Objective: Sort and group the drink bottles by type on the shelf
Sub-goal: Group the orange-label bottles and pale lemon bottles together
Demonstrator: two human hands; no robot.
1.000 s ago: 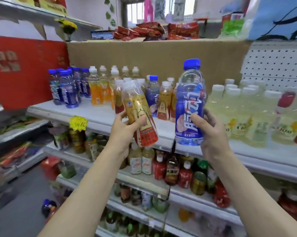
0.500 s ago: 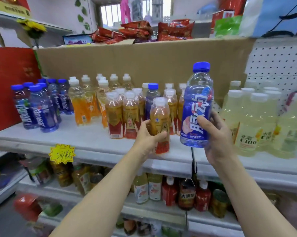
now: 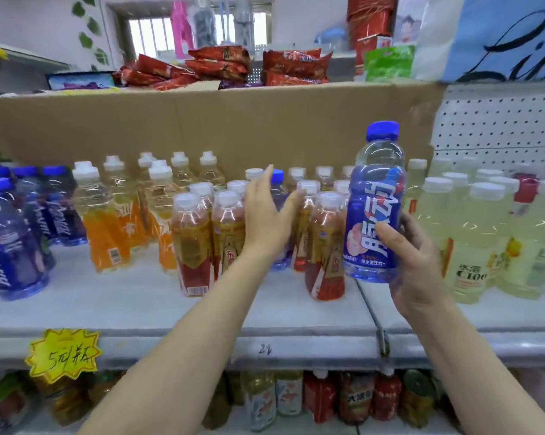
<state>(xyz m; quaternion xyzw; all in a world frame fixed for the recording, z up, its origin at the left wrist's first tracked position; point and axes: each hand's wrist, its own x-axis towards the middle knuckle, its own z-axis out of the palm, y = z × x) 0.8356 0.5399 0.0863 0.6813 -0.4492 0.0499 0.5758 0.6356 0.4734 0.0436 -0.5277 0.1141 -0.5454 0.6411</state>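
White shelf [image 3: 114, 312], cardboard backing [image 3: 202, 127]; right hand [image 3: 418, 262] grips blue bottle [image 3: 374, 208]; left hand [image 3: 268, 215] open-fingered among tea bottles [image 3: 192, 243].

Blue bottle [image 3: 373, 211] in right hand [image 3: 417, 262].

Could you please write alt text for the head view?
The right hand grips a blue bottle above the shelf, while the open left hand reaches among the red-labelled bottles toward another blue-capped bottle.
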